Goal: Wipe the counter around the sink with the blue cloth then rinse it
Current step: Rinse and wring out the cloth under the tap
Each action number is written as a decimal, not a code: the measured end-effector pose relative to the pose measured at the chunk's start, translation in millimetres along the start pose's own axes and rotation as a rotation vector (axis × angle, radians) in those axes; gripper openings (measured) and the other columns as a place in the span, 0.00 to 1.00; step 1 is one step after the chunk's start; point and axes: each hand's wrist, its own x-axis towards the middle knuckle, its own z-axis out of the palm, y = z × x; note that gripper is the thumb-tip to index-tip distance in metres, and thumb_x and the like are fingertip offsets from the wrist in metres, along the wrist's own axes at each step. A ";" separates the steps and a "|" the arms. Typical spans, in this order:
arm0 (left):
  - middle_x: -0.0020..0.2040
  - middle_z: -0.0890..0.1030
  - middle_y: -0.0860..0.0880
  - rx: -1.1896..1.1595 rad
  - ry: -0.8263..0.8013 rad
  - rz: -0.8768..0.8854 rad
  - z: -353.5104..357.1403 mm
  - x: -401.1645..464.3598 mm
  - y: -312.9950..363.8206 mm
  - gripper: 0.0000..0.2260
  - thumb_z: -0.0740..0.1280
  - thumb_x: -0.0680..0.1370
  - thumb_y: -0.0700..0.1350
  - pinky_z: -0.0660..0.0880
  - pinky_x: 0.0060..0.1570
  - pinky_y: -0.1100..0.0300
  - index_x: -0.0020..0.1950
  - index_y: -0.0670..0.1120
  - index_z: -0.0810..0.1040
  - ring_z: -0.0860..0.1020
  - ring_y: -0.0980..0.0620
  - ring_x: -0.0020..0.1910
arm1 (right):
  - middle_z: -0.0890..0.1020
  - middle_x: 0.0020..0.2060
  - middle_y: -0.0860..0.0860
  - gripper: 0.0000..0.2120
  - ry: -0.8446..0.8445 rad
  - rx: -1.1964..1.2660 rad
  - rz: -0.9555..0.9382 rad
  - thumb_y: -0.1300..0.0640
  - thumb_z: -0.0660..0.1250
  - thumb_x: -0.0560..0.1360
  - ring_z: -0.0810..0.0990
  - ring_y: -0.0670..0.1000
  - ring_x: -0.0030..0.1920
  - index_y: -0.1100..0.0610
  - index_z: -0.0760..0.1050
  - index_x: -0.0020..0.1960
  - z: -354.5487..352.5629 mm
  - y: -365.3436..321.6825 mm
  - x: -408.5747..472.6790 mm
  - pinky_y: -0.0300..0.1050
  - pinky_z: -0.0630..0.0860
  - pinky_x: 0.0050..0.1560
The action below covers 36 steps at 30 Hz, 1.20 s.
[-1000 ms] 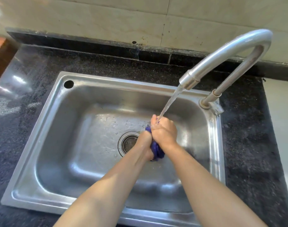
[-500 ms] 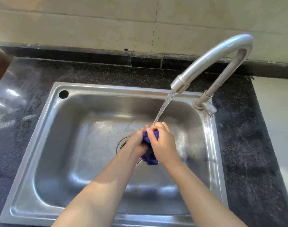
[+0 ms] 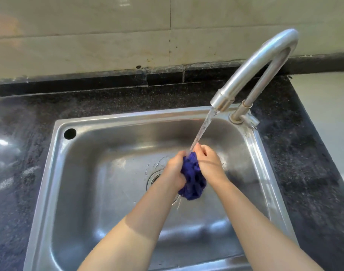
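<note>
Both hands hold the bunched blue cloth [image 3: 192, 177] over the sink [image 3: 100, 192] basin, right of centre, above the drain [image 3: 154, 178]. Left hand [image 3: 174, 170] grips its left side, right hand [image 3: 209, 163] curls round the right (fingers near the top). Water stream [image 3: 203, 128] from the tap [image 3: 253, 69] at the sink's back right corner lands on the cloth. Dark speckled counter [image 3: 296, 153] surrounds the sink.
</note>
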 end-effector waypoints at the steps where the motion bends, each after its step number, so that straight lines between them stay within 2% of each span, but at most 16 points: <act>1: 0.37 0.80 0.41 -0.018 -0.031 0.002 -3.9 6.4 5.6 0.14 0.56 0.80 0.46 0.77 0.38 0.56 0.47 0.38 0.76 0.79 0.45 0.35 | 0.78 0.43 0.46 0.14 -0.067 0.054 0.009 0.44 0.60 0.77 0.75 0.48 0.46 0.53 0.77 0.53 2.7 2.1 -10.2 0.37 0.71 0.46; 3: 0.35 0.80 0.42 -0.015 -0.042 0.021 -10.2 10.7 12.2 0.16 0.54 0.81 0.47 0.76 0.36 0.58 0.47 0.38 0.76 0.78 0.47 0.34 | 0.78 0.53 0.42 0.21 -0.167 0.055 -0.015 0.43 0.67 0.73 0.76 0.43 0.54 0.45 0.71 0.65 7.2 8.1 -22.1 0.33 0.70 0.54; 5: 0.30 0.79 0.45 0.002 -0.072 0.057 -18.2 12.7 14.3 0.17 0.53 0.81 0.48 0.72 0.29 0.62 0.45 0.38 0.75 0.76 0.50 0.27 | 0.81 0.50 0.44 0.17 -0.204 0.035 0.028 0.47 0.69 0.72 0.79 0.43 0.49 0.45 0.73 0.61 4.7 10.4 -19.8 0.26 0.71 0.44; 7: 0.29 0.80 0.46 0.024 -0.118 0.058 -25.5 9.0 15.5 0.14 0.53 0.81 0.49 0.70 0.27 0.64 0.48 0.41 0.74 0.75 0.52 0.24 | 0.81 0.44 0.45 0.09 -0.187 -0.030 0.071 0.47 0.69 0.73 0.79 0.44 0.44 0.46 0.76 0.53 0.0 6.1 -16.9 0.27 0.71 0.38; 10: 0.39 0.79 0.43 0.139 -0.053 0.173 -34.7 9.1 15.9 0.09 0.55 0.80 0.43 0.75 0.36 0.59 0.53 0.41 0.72 0.79 0.49 0.33 | 0.81 0.44 0.46 0.08 -0.165 -0.075 0.038 0.47 0.67 0.74 0.79 0.47 0.45 0.47 0.77 0.51 2.4 1.9 -15.3 0.36 0.72 0.44; 12: 0.42 0.79 0.45 0.315 0.027 0.301 -42.3 14.0 13.4 0.10 0.55 0.79 0.42 0.74 0.45 0.57 0.53 0.41 0.74 0.78 0.49 0.41 | 0.81 0.44 0.46 0.07 -0.134 0.012 0.052 0.49 0.67 0.74 0.79 0.47 0.45 0.49 0.76 0.51 5.8 -0.6 -13.5 0.37 0.71 0.45; 14: 0.46 0.81 0.46 0.477 -0.008 0.344 -45.6 13.3 7.4 0.13 0.54 0.80 0.45 0.73 0.52 0.56 0.52 0.43 0.78 0.77 0.49 0.48 | 0.81 0.45 0.45 0.05 -0.141 0.168 0.083 0.52 0.66 0.75 0.80 0.47 0.47 0.48 0.75 0.51 7.3 -6.4 -13.0 0.37 0.73 0.48; 17: 0.44 0.84 0.49 0.560 -0.067 0.273 -50.0 13.0 -5.6 0.19 0.54 0.81 0.54 0.73 0.53 0.56 0.44 0.49 0.81 0.80 0.52 0.45 | 0.81 0.43 0.48 0.06 -0.185 0.438 0.100 0.59 0.64 0.77 0.80 0.47 0.44 0.49 0.76 0.50 9.9 -13.7 -11.3 0.41 0.76 0.53; 19: 0.41 0.85 0.49 0.509 -0.096 0.250 -51.9 14.9 -10.7 0.20 0.53 0.81 0.57 0.74 0.53 0.55 0.45 0.50 0.82 0.82 0.52 0.44 | 0.80 0.40 0.48 0.08 -0.206 0.562 0.105 0.64 0.62 0.77 0.80 0.46 0.40 0.54 0.76 0.48 9.2 -16.8 -13.4 0.39 0.77 0.49; 21: 0.46 0.85 0.45 0.546 -0.122 0.248 -55.3 21.9 -12.9 0.23 0.52 0.80 0.59 0.73 0.57 0.50 0.48 0.48 0.82 0.81 0.47 0.48 | 0.80 0.39 0.50 0.08 -0.217 0.624 0.130 0.66 0.63 0.77 0.79 0.46 0.39 0.56 0.76 0.43 5.4 -16.4 -15.3 0.41 0.76 0.48; 25: 0.49 0.84 0.46 0.616 -0.142 0.184 -63.3 28.5 -14.8 0.24 0.54 0.78 0.61 0.72 0.61 0.52 0.51 0.46 0.82 0.81 0.49 0.52 | 0.79 0.32 0.51 0.06 -0.203 0.747 0.163 0.62 0.65 0.76 0.79 0.46 0.30 0.57 0.75 0.40 -5.2 -14.3 -15.0 0.40 0.77 0.37; 28: 0.53 0.83 0.51 0.698 -0.235 0.093 -69.9 30.9 -17.5 0.25 0.56 0.75 0.66 0.70 0.63 0.55 0.55 0.51 0.81 0.80 0.54 0.54 | 0.78 0.29 0.49 0.11 -0.133 0.803 0.157 0.54 0.66 0.76 0.77 0.46 0.30 0.56 0.74 0.36 -10.9 -13.2 -4.9 0.44 0.74 0.43; 30: 0.52 0.83 0.54 0.723 -0.239 0.082 -70.9 31.0 -19.8 0.23 0.56 0.75 0.67 0.71 0.59 0.58 0.55 0.53 0.81 0.79 0.56 0.53 | 0.76 0.26 0.48 0.14 -0.074 0.863 0.187 0.50 0.64 0.76 0.76 0.45 0.29 0.55 0.72 0.35 -16.0 -16.7 5.1 0.43 0.72 0.43; 33: 0.38 0.82 0.46 0.323 -0.218 0.007 -69.4 30.8 -18.9 0.22 0.60 0.74 0.63 0.73 0.40 0.55 0.51 0.46 0.80 0.77 0.48 0.36 | 0.76 0.29 0.47 0.13 0.008 0.687 0.132 0.51 0.65 0.76 0.76 0.47 0.32 0.54 0.73 0.34 -14.4 -15.4 6.2 0.42 0.71 0.42; 35: 0.37 0.80 0.43 0.068 -0.248 -0.007 -66.9 32.8 -19.8 0.25 0.61 0.73 0.62 0.74 0.38 0.54 0.56 0.43 0.77 0.77 0.47 0.34 | 0.77 0.29 0.47 0.12 -0.035 0.400 -0.017 0.51 0.67 0.74 0.76 0.44 0.31 0.53 0.73 0.33 -3.0 -10.7 -15.5 0.38 0.72 0.38; 36: 0.38 0.81 0.42 0.056 -0.239 0.046 -61.8 32.7 -23.5 0.27 0.64 0.71 0.62 0.76 0.39 0.55 0.58 0.42 0.77 0.79 0.46 0.36 | 0.75 0.29 0.46 0.12 -0.081 0.285 -0.112 0.51 0.67 0.74 0.74 0.41 0.30 0.52 0.72 0.33 5.5 -8.1 -30.4 0.36 0.70 0.37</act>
